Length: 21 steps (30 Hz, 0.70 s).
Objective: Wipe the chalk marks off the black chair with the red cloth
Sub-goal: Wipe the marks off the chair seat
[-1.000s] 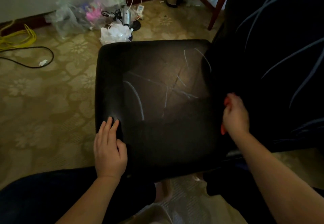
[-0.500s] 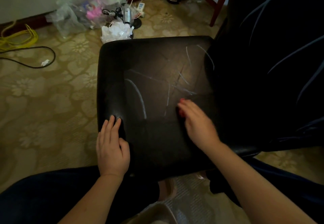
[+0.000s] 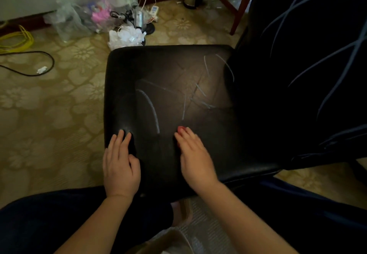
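- Seen from above, a person leans over one black chair [image 3: 168, 65], whose padded seat fills the middle of the view and whose backrest [image 3: 297, 55] rises on the right.
- Left hand [image 3: 121, 166] lies flat on the seat's near left corner, fingers straight, holding nothing.
- Right hand [image 3: 195, 158] rests mid-seat towards the near edge, fingers laid out flat over the one red cloth [image 3: 181, 128]. Only slivers of red show at the fingertips, and the thumb is hidden.
- Chalk marks [image 3: 151, 108] on the seat: one long curved stroke on the left, one faint slanting line above it, a crossed cluster at the centre and two strokes at the far right corner. Several more long lines run across the backrest.
- The cloth looks soft and light and will likely bunch, so it is best pressed down under the whole palm.
- The seat appears smooth and slightly giving. The chair may shift under hard rubbing, which a bracing hand at the corner should check.
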Available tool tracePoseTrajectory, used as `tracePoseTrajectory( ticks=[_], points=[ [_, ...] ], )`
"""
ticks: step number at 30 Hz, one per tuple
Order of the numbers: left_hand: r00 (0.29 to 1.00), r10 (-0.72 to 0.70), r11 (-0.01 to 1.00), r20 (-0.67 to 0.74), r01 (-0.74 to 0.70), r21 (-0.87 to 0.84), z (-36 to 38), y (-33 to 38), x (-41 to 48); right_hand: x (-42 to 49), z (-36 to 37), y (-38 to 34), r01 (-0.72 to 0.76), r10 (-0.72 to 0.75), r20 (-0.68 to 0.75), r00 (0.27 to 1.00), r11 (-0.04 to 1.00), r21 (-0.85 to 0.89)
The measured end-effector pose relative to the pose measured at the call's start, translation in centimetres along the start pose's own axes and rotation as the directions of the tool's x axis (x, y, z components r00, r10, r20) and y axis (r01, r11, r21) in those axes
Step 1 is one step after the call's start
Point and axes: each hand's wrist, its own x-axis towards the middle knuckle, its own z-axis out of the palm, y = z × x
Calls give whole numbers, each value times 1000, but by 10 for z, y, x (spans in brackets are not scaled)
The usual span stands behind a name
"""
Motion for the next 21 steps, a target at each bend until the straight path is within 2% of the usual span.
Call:
tracePoseTrajectory(
  ticks=[2, 3, 4, 6, 7, 8, 10, 11, 13, 15, 17, 19, 21],
  points=[
    [1000, -15, 1000, 19, 15, -1, -1, 0, -1, 2, -16, 37, 61, -61, 3, 998, 998, -31],
    [999, -23, 1000, 27, 23, -1, -1, 1, -2, 1, -26, 62, -19, 17, -42, 999, 999, -36],
    [999, -26, 1000, 33, 26, 1, -2, 3, -3, -2, -38, 88, -164, 161, -110, 981, 986, -15],
    [999, -27, 1000, 36, 27, 14, -1, 8, -5, -11, -65, 127, -471, 472, -188, 861, 880, 54],
    [999, -37, 999, 37, 36, 26, 0, 10, -7, -14, -74, 134, -567, 570, -203, 796, 820, 77],
    [998, -48, 998, 41, 46, 40, 1, 12, -8, -17, -76, 134, -616, 622, -222, 751, 780, 104],
    [997, -61, 996, 51, 58, 60, 1, 16, -13, -12, -67, 116, -634, 658, -258, 708, 752, 178],
    [996, -70, 996, 62, 66, 66, 0, 18, -16, -8, -57, 100, -610, 644, -260, 719, 765, 208],
    [993, -85, 995, 83, 80, 67, -2, 25, -21, -3, -31, 59, -499, 540, -218, 813, 839, 217],
    [992, -88, 995, 93, 83, 64, -3, 29, -25, -5, -5, 10, -314, 341, -151, 928, 932, 181],
    [993, -65, 996, 101, 58, 72, -6, 31, -31, -13, 9, -30, -80, 91, -79, 993, 987, 137],
    [995, 10, 997, 100, -17, 72, -13, 29, -37, -20, 9, -34, 125, -128, 17, 992, 984, 128],
    [993, 98, 992, 64, -103, 70, -23, 25, -35, -19, -6, -6, 202, -209, 68, 975, 974, 99]
  ],
)
